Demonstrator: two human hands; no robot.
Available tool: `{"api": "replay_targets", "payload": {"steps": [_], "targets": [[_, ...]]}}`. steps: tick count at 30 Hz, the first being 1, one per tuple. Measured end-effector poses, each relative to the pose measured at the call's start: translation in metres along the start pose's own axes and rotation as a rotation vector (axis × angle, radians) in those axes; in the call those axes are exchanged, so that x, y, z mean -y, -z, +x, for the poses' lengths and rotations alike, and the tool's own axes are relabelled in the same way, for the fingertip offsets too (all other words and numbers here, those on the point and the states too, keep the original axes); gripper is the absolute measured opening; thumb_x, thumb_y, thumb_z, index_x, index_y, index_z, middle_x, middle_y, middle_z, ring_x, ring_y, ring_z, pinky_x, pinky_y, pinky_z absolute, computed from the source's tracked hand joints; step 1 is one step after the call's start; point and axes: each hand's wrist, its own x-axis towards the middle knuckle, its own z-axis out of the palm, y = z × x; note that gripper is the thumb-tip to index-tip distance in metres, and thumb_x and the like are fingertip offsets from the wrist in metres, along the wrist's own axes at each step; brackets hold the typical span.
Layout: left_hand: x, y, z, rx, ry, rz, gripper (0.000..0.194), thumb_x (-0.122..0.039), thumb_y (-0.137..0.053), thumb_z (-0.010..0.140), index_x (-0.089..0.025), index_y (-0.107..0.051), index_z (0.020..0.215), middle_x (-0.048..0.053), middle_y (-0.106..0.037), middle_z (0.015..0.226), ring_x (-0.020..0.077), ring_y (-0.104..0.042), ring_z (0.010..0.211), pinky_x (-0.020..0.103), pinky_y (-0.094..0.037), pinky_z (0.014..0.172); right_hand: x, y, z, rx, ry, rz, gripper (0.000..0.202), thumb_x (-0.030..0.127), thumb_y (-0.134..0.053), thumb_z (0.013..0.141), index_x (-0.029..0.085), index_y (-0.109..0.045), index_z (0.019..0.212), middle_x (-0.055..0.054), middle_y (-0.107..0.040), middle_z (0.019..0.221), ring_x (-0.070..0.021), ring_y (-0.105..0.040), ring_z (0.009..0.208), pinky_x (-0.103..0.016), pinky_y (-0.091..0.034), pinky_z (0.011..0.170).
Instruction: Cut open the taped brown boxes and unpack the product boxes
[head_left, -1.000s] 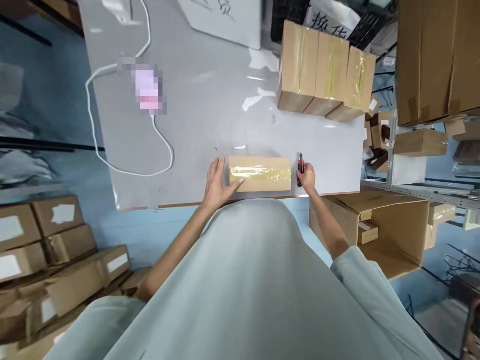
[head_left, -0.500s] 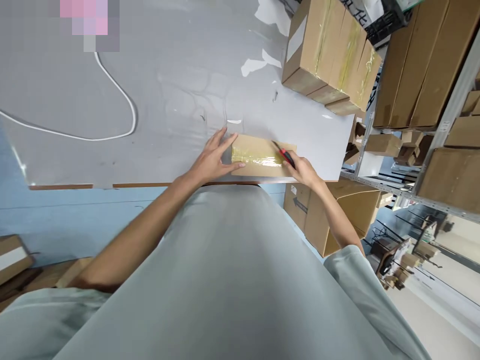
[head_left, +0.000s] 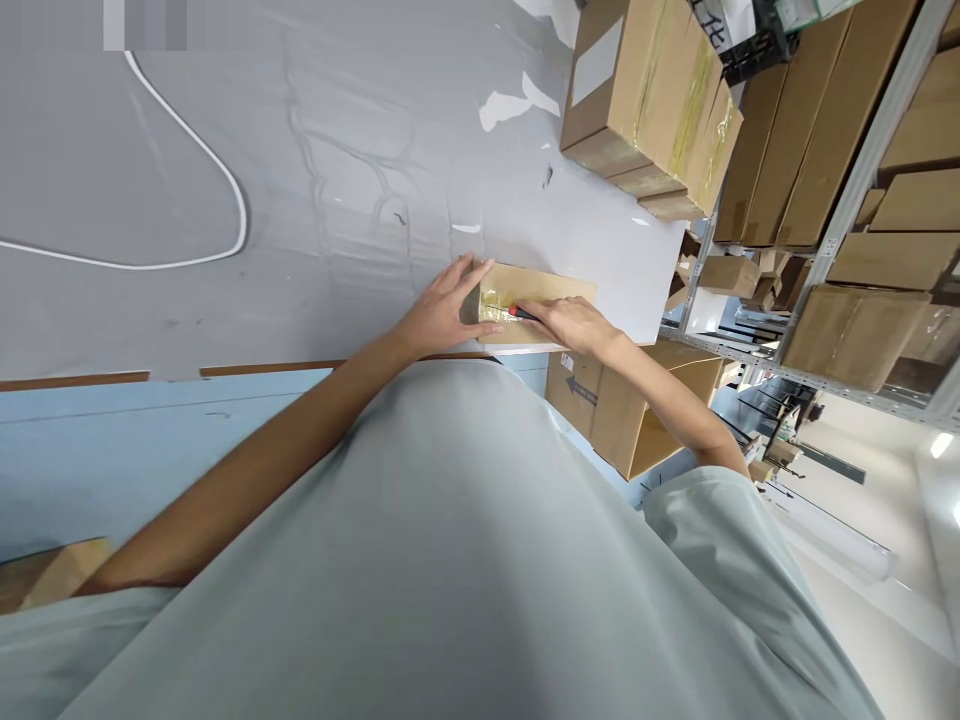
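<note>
A small cardboard box (head_left: 551, 282) with shiny yellowish tape along its top lies at the near edge of the table. My left hand (head_left: 442, 310) holds its left end, thumb on the near side and forefinger at the far corner, the fingers spread. Over the middle of the box, my right hand (head_left: 574, 322) is closed around a red and black box cutter (head_left: 523, 313). The cutter points left along the tape; most of its handle is hidden under the hand, and its blade is hard to make out.
Taped cardboard boxes (head_left: 660, 110) stand at the table's far right. A white cable (head_left: 240, 215) curves across the left side. White scraps (head_left: 502, 108) lie on the tabletop. Below the right edge is an open carton (head_left: 600, 400); shelving with boxes (head_left: 862, 330) rises beyond.
My right hand has moved left along the box with the box cutter, from near the right end to the taped left half. My left hand stays at the box's left end.
</note>
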Motion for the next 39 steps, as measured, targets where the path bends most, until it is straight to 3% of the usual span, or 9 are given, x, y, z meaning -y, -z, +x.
{"api": "replay_targets", "payload": {"steps": [14, 20, 24, 27, 31, 35, 39], "targets": [[-0.009, 0.003, 0.000, 0.027, 0.017, -0.036, 0.119, -0.062, -0.088, 0.096, -0.029, -0.027, 0.192, 0.017, -0.017, 0.200, 0.0455, -0.022, 0.184, 0.065, -0.026, 0.146, 0.018, 0.024, -0.001, 0.102, -0.029, -0.101, 0.046, 0.038, -0.039, 0.129, 0.018, -0.063, 0.163, -0.020, -0.088, 0.125, -0.0345, -0.083, 0.115, -0.038, -0.051, 0.092], [-0.014, 0.006, -0.002, 0.042, 0.056, 0.013, 0.119, -0.067, -0.085, 0.097, -0.029, -0.025, 0.192, 0.016, -0.017, 0.200, 0.0472, -0.023, 0.183, 0.067, -0.028, 0.146, 0.037, 0.040, 0.001, 0.070, -0.022, -0.128, 0.042, 0.017, -0.043, 0.123, 0.014, -0.070, 0.156, -0.021, -0.088, 0.124, -0.0338, -0.084, 0.114, -0.038, -0.052, 0.091], [-0.019, 0.010, -0.004, 0.035, 0.088, 0.026, 0.118, -0.075, -0.080, 0.098, -0.030, -0.026, 0.192, 0.013, -0.018, 0.200, 0.0461, -0.024, 0.183, 0.065, -0.029, 0.146, 0.041, 0.040, 0.002, 0.052, -0.041, -0.180, 0.045, 0.006, -0.045, 0.118, 0.012, -0.072, 0.153, -0.022, -0.089, 0.121, -0.0338, -0.086, 0.115, -0.038, -0.053, 0.091], [-0.024, 0.013, -0.006, 0.033, 0.115, 0.031, 0.119, -0.084, -0.075, 0.097, -0.031, -0.027, 0.192, 0.012, -0.017, 0.200, 0.0451, -0.022, 0.183, 0.064, -0.028, 0.146, 0.031, 0.032, -0.002, 0.078, -0.082, -0.198, 0.045, 0.003, -0.047, 0.115, 0.012, -0.073, 0.151, -0.023, -0.089, 0.121, -0.0339, -0.086, 0.117, -0.037, -0.053, 0.090], [-0.029, 0.015, -0.008, 0.029, 0.131, 0.020, 0.127, -0.096, -0.071, 0.093, -0.030, -0.027, 0.192, 0.013, -0.014, 0.201, 0.0431, -0.017, 0.185, 0.064, -0.024, 0.148, 0.000, 0.014, -0.016, 0.072, -0.099, -0.168, 0.047, 0.005, -0.049, 0.117, 0.013, -0.067, 0.160, -0.023, -0.088, 0.124, -0.0345, -0.085, 0.122, -0.037, -0.053, 0.093], [-0.032, 0.019, -0.010, 0.008, 0.172, 0.040, 0.124, -0.088, -0.077, 0.092, -0.033, -0.027, 0.192, 0.011, -0.017, 0.200, 0.0428, -0.019, 0.185, 0.065, -0.025, 0.147, -0.036, -0.006, -0.029, 0.085, -0.173, -0.151, 0.048, 0.003, -0.049, 0.116, 0.014, -0.070, 0.157, -0.025, -0.087, 0.129, -0.0362, -0.084, 0.124, -0.039, -0.055, 0.093], [-0.041, 0.016, -0.009, -0.032, 0.223, 0.084, 0.125, -0.083, -0.082, 0.087, -0.033, -0.031, 0.191, 0.012, -0.020, 0.200, 0.0464, -0.023, 0.183, 0.067, -0.028, 0.146, -0.054, -0.021, -0.028, 0.061, -0.158, -0.118, 0.043, 0.005, -0.052, 0.115, 0.012, -0.073, 0.152, -0.026, -0.088, 0.126, -0.0369, -0.085, 0.120, -0.040, -0.055, 0.093]]}}
